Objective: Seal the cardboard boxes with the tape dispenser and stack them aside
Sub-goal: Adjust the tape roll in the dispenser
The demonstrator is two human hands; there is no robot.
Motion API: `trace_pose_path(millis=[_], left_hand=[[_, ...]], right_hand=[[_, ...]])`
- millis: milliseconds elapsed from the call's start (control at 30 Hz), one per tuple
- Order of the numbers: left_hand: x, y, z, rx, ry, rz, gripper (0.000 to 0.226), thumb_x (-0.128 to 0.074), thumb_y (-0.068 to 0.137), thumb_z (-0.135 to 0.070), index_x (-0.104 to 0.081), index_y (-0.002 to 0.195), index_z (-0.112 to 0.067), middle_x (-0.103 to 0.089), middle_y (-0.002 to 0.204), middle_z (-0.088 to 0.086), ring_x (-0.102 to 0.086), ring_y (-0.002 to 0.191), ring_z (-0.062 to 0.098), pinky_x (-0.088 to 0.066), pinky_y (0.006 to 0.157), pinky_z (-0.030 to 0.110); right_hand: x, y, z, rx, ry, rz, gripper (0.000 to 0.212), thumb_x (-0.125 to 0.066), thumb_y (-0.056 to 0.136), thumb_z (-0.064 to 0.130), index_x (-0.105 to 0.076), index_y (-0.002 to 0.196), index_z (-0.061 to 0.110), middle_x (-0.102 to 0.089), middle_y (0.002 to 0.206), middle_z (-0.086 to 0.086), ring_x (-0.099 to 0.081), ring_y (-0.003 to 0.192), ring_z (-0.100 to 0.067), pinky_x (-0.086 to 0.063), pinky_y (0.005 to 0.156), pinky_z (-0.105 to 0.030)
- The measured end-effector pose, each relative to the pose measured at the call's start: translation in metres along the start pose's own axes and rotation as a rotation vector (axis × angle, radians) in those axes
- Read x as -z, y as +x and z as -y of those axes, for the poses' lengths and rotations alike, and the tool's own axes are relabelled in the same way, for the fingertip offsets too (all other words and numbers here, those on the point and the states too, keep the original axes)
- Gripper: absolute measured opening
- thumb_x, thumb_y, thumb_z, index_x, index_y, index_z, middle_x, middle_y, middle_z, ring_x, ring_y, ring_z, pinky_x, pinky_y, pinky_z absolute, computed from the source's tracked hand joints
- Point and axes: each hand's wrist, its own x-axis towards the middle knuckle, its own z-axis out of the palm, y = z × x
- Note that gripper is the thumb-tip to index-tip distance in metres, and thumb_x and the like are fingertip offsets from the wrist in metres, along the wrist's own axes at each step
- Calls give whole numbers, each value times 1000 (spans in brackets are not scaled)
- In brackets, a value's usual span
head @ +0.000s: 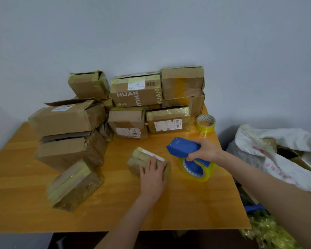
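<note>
Pinning taped cardboard box (142,159) under your flat left hand (153,174).
Right hand (206,150) grips blue tape dispenser (182,147) just right of box.

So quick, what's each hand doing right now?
Left hand: open, pressing flat on the small tape-wrapped cardboard box.
Right hand: closed around the handle of the blue plastic tape dispenser.

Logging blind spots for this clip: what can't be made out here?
Head view:
- small box top: partly under left hand.
- shipping label text: too small.
- white sack contents: folds and right edge hide them.
- tape dispenser handle: wrapped by right hand.
</note>
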Motion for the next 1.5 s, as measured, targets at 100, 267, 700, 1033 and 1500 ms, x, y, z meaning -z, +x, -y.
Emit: trace_pose_path(millis=[100,267,700,1033,1500], left_hand=[[11,1,24,-202,-3,86,61,-48,98,-19,-20,150,-35,-13,161,-5,-8,148,16,-1,119,49],[18,1,39,-215,-56,138,70,-48,97,-7,-15,152,-35,-6,160,-13,-2,148,13,1,119,44],[81,25,21,268,-1327,98,45,-56,93,-43,-50,130,-19,-59,126,-2,-61,106,13,-54,78,23],[103,30,12,375,-1540,177,23,-65,87,-37,-69,94,-15,-74,81,-2,-66,80,12,-53,61,21],[105,21,29,437,-1435,133,33,-59,91,-42,-73,89,-12,-74,78,-2,-64,72,12,-52,61,23]], right_hand=[[3,-2,-2,-14,79,-34,42,-84,65,24,-60,100,27,-65,98,3,-63,88,-15,-53,71,-26],[9,-10,5,0,169,-5,43,-83,64,18,-60,100,29,-65,99,1,-64,89,-15,-51,68,-23],[25,-28,30,94,368,156,68,-80,52,22,-61,118,30,-66,113,-4,-65,103,-24,-54,85,-32],[19,-29,41,131,285,245,80,-82,46,29,-60,123,32,-65,116,-2,-64,107,-22,-53,95,-37],[11,-30,48,128,200,226,80,-82,43,35,-59,121,35,-66,113,2,-66,102,-17,-55,88,-32]])
